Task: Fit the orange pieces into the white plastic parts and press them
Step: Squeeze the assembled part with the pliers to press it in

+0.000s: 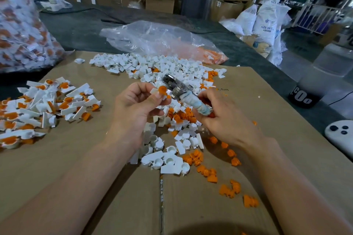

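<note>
Fingertips [147, 87] of the left hand [133, 108] pinch a white part [153, 91], orange piece [162, 89] facing the metal tool [176, 87] head just beside it, right hand [225, 120] gripping the wrapped handle [199, 104].

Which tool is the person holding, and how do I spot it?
On the brown cardboard sheet, find the middle heap of small white plastic parts. Just in front, the right hand grips a shiny metal tool. Alone among the plastic, it is silvery, its handle wrapped in whitish cloth.

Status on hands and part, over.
Left hand pinches white part, orange piece on it. Right hand grips wrapped metal tool. Nothing in the way.
</note>
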